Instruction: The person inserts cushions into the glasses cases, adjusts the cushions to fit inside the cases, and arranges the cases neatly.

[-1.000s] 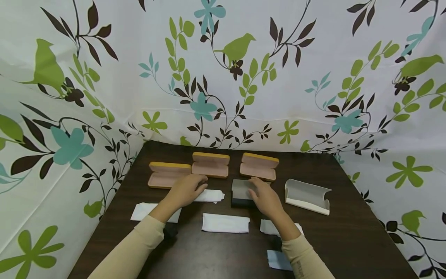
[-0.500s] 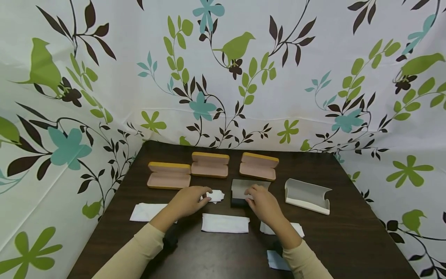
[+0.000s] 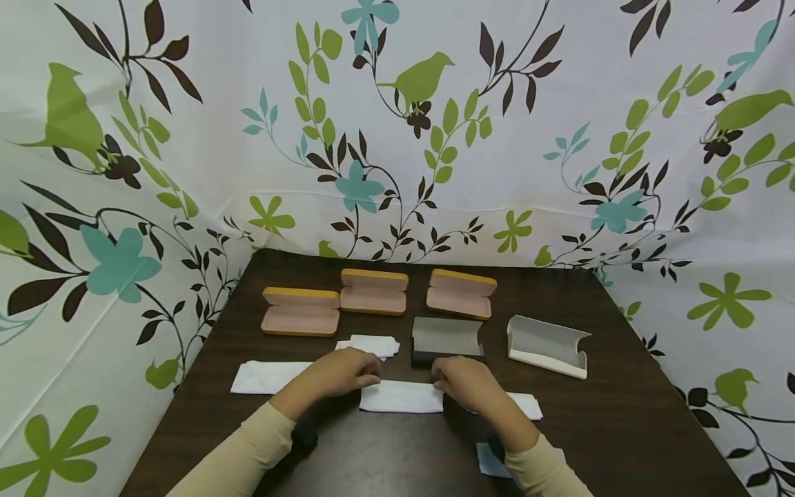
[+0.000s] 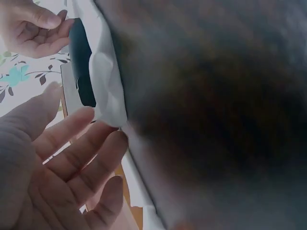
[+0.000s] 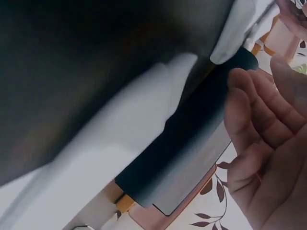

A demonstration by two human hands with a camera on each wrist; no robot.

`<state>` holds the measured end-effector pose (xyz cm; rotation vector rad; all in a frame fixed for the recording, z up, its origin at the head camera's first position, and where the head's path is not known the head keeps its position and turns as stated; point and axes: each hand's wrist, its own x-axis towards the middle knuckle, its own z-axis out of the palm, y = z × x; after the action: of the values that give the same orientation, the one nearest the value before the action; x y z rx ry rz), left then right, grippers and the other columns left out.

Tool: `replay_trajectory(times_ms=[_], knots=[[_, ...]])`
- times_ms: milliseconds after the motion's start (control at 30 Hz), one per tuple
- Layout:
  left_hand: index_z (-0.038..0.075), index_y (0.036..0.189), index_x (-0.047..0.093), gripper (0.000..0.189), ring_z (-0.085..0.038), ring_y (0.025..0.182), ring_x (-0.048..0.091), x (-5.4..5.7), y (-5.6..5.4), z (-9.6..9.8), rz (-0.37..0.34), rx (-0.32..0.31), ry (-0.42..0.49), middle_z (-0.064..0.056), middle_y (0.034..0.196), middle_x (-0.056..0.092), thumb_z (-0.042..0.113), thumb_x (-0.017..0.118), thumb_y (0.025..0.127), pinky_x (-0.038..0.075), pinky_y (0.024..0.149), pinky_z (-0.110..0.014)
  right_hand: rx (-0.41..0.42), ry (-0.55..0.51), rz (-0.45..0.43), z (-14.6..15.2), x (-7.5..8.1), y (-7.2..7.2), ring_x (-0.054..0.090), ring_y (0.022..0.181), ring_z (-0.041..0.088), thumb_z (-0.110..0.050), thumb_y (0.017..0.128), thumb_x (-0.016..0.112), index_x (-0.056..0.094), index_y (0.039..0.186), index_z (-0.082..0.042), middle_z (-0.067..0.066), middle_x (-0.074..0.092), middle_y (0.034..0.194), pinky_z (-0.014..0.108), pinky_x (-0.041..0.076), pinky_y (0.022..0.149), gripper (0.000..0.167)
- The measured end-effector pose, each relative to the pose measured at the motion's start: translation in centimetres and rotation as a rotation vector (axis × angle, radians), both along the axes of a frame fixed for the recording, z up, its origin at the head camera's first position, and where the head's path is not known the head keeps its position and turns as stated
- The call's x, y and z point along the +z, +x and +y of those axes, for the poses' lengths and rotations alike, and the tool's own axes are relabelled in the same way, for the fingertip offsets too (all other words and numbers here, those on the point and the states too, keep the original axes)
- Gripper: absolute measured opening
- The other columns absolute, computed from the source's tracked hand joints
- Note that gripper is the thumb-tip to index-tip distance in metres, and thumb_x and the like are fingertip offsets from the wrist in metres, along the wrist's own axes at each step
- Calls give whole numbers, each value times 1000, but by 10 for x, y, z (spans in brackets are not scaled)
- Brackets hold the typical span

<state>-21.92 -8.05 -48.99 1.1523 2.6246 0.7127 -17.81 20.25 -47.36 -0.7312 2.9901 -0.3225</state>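
Note:
A white folded cloth [image 3: 401, 397] lies in the middle of the dark table. My left hand [image 3: 344, 373] is at its left end; in the left wrist view the fingers [image 4: 84, 151] are loosely spread, tips close by the cloth's edge [image 4: 105, 72]. At the other end is my right hand [image 3: 468, 379], its fingers [image 5: 256, 110] bent loosely with nothing between them in the right wrist view. Just behind the cloth stands an open black glasses case [image 3: 447, 338] with grey lining. Another white folded cloth [image 3: 526, 406] is partly hidden by my right wrist.
Three open yellow glasses cases with pink lining, left [image 3: 301, 312], middle [image 3: 374, 293] and right [image 3: 461, 295], line the back. An open cream case [image 3: 546, 345] stands right. More white cloths lie left [image 3: 267, 377] and behind my left hand [image 3: 373, 345]. A blue cloth [image 3: 493, 460] is near my right sleeve.
Both hands have drawn back toward me, the right from over the black case and the left from over the rear white cloth, to the ends of the middle cloth.

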Motion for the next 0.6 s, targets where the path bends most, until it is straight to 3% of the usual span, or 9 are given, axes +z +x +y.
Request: replay_trajectory(times_ms=[167, 367, 600], knots=[[10, 106, 72, 24, -5, 75, 52, -4, 1, 1, -41, 1, -11, 8, 86, 61, 30, 75, 93, 48, 69, -28, 26, 8, -44, -2, -6, 1, 58, 68, 8, -21, 89, 80, 72, 96, -14, -6, 66, 81, 31, 50, 59, 13], [9, 104, 69, 30, -10, 80, 52, -11, 1, -1, -18, 23, -60, 2, 91, 60, 28, 83, 85, 49, 74, -32, 46, 35, -35, -4, -9, 3, 62, 71, 14, -19, 85, 83, 70, 92, -11, 0, 68, 84, 35, 52, 61, 16], [12, 95, 64, 26, -11, 76, 51, -17, 4, 1, -45, 100, -109, 5, 86, 57, 24, 84, 84, 48, 70, -33, -11, 75, -18, -5, -14, 5, 54, 64, 14, -21, 79, 87, 61, 82, -13, -2, 59, 74, 35, 47, 55, 27]])
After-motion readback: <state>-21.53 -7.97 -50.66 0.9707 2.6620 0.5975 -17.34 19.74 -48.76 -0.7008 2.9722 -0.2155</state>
